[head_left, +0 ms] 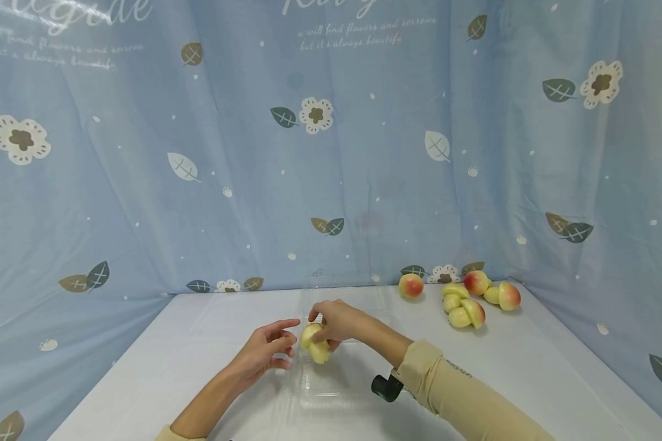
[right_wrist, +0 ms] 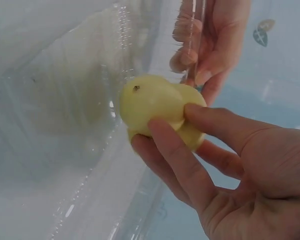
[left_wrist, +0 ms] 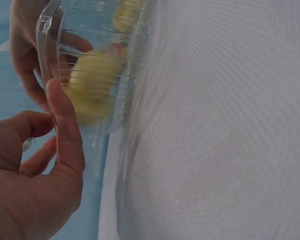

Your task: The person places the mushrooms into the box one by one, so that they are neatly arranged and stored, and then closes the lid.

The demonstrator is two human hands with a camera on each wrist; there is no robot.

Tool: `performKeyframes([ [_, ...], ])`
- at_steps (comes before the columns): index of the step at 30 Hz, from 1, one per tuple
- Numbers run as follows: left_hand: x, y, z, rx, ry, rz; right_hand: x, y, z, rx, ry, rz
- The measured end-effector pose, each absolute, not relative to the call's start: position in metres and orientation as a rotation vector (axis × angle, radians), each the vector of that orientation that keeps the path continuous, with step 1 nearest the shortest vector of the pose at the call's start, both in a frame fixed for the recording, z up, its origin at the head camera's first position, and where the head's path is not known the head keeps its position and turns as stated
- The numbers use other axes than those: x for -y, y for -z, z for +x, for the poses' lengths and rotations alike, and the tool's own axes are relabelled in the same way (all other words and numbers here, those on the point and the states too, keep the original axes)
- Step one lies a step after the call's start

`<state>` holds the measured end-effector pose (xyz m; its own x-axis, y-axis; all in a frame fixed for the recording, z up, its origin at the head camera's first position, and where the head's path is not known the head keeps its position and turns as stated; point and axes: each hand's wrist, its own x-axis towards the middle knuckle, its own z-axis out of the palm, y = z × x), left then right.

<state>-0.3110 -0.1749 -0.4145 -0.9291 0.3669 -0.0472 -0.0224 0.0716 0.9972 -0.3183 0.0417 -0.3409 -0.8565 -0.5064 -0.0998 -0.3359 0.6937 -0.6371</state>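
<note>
At the left of the white table [head_left: 160,367], the left hand [head_left: 267,352] pinches the rim of a clear plastic clamshell container [head_left: 331,392], its thumb [left_wrist: 65,125] laid along the upright transparent edge and the other fingers curled behind it, as the left wrist view shows. Just to its right, touching distance away, the right hand [head_left: 336,321] grips two pale yellow peaches [head_left: 315,343] at once, fingers and thumb wrapped round them; in the right wrist view the fruits [right_wrist: 160,107] sit pressed side by side, one with its stem dimple facing the camera. The pair hangs directly over the near-left part of the container's open tray, so the tray lies straight below the right hand, and that hand is the one carrying the load while the left only steadies the plastic. Far to the right, near the blue flowered curtain [head_left: 143,184], a loose cluster of red-blushed peaches [head_left: 466,300] lies on the table, well apart from both hands.
</note>
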Motion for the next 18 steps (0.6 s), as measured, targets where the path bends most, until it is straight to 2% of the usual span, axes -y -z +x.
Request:
performKeyframes([
  [18, 0.1725, 0.4127, -0.3095, -2.081, -1.934, 0.313, -0.0388, 0.3430, -0.3212, -2.745, 0.687, -0.567],
])
